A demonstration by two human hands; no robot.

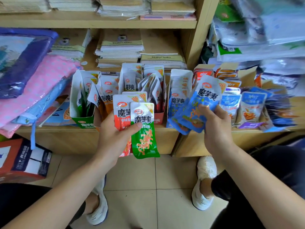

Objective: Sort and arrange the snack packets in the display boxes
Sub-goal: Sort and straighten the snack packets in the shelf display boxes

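In the middle of the frame the left hand [115, 134] grips a green packet [145, 138] under its thumb, fanned over red packets [121, 113]. Right of centre, the right hand [214, 128] clutches a bunch of blue packets [194, 111]. Behind them on the wooden shelf [66, 139] stand display boxes of upright packets, a green box [82, 120] left of a red box [159, 119].

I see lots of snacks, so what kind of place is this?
Probably a small shop, maybe selling stationery: snack packets stand in display boxes on a wooden shelf, with stacks of notebooks behind them.
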